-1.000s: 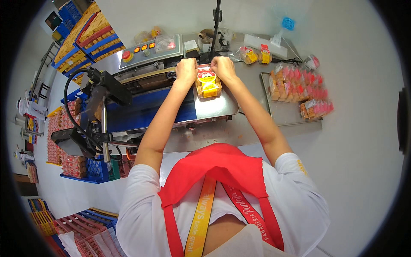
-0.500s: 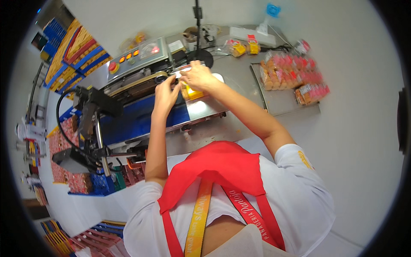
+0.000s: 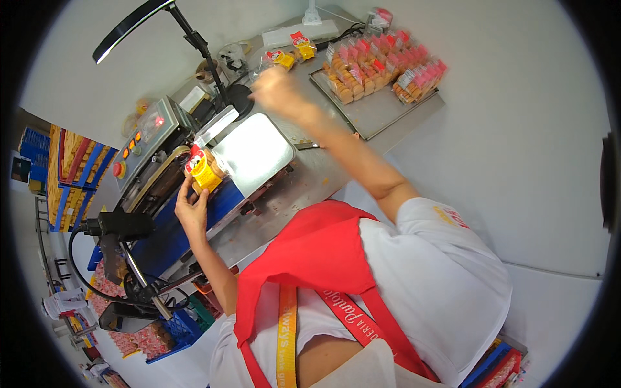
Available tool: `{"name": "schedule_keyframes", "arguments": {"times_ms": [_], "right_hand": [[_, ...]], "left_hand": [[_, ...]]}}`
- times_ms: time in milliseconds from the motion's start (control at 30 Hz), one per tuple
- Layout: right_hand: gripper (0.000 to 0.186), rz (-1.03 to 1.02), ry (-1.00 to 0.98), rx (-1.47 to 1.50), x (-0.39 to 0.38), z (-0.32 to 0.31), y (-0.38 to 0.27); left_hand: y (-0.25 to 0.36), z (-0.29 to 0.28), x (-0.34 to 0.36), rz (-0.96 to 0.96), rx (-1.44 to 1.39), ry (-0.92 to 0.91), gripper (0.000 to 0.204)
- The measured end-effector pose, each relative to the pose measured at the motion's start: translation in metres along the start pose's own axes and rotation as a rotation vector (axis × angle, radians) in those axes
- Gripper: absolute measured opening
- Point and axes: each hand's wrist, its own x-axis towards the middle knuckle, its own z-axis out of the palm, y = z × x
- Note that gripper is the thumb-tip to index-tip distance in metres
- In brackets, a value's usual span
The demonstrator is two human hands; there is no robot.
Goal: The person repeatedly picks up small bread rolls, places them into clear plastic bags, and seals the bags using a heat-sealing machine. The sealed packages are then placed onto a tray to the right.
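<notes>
A clear packet of round cookies with a yellow and red label (image 3: 207, 174) lies where the blue conveyor belt (image 3: 158, 242) meets a shiny metal plate (image 3: 255, 152). Its lower left edge is pinched by the fingers of my left hand (image 3: 192, 205), beside the sealing machine (image 3: 147, 139). Farther off to the right, my right hand (image 3: 278, 94) is raised over the steel table, smeared by motion, so its fingers cannot be made out. Just beyond it lie two similar packets with yellow labels (image 3: 283, 59).
A metal tray (image 3: 381, 124) at the back right bears several pink-topped cookie packets (image 3: 362, 74). A ring lamp (image 3: 132, 29) on a black stand rises behind the machine. Black equipment on a metal arm (image 3: 123, 226) juts in at the left, near stacked crates (image 3: 71, 174).
My hands have parted: the right has swung away from the plate toward the back packets, while the left stays at the cookie packet. The whole view has turned and shifted.
</notes>
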Motion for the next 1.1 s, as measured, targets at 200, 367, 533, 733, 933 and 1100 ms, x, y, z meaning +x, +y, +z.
{"name": "schedule_keyframes", "arguments": {"times_ms": [200, 367, 533, 733, 933, 1100], "right_hand": [[0.025, 0.297, -0.180, -0.454, -0.113, -0.028, 0.147], [0.022, 0.183, -0.185, -0.301, -0.088, -0.052, 0.156], [0.030, 0.258, -0.146, 0.050, 0.002, -0.118, 0.071], [0.039, 0.335, -0.275, 0.576, 0.053, -0.147, -0.009], [0.078, 0.176, -0.271, 1.016, 0.053, -0.163, -0.019], [0.096, 0.374, -0.141, 1.553, 0.017, -0.101, -0.065]], "left_hand": [[0.002, -0.016, 0.001, -0.039, 0.046, -0.026, 0.052], [0.062, -0.001, -0.009, 0.407, 0.423, 0.285, 0.054], [0.157, 0.087, -0.022, 0.626, 0.061, -0.119, 0.071], [0.160, 0.146, 0.030, 0.637, -0.120, -0.037, 0.054], [0.115, 0.099, 0.044, 0.016, -1.196, -0.663, 0.043], [0.083, 0.081, 0.045, -0.032, -1.544, -0.572, 0.046]]}}
